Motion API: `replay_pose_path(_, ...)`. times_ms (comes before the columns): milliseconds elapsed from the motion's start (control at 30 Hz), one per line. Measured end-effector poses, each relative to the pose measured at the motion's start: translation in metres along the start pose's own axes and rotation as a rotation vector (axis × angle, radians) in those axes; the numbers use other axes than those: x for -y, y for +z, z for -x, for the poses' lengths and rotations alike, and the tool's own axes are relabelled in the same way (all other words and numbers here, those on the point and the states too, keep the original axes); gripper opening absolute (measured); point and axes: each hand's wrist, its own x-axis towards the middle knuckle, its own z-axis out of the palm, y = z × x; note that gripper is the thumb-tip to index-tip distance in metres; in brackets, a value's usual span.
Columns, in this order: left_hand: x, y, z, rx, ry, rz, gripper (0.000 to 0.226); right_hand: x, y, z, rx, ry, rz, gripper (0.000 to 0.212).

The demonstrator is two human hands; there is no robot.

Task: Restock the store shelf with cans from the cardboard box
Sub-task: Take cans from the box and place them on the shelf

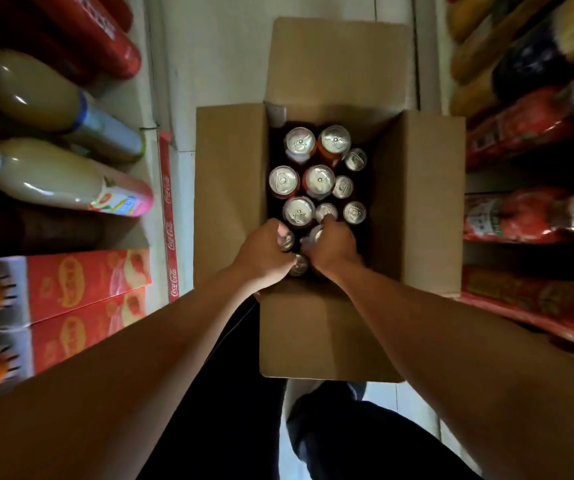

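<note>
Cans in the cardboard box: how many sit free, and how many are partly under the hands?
Free cans: 8
Covered cans, under the left hand or right hand: 4
Total: 12

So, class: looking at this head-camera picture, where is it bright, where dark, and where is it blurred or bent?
Head view: glare glints off the can tops in the cardboard box, whose interior is dark; the bottles at the left edge and the packets at the right are smeared and bowed by the wide lens; both hands, left hand and right hand, are fairly sharp; the lower middle is in deep shadow.
</note>
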Motion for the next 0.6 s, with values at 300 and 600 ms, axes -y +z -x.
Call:
replay_pose_path(300, -0.149, -0.072, 0.083, 0.246, 0.476, 0.165, 0.082, 0.022, -0.239, 0.128, 0.054, -0.044, -0.811, 0.047)
replay_pose_path(600, -0.407, -0.208, 0.297, 0.498, 0.670, 0.497, 0.053, 0.102, -0.520, 0.359, -0.094, -0.352, -1.166, 0.048)
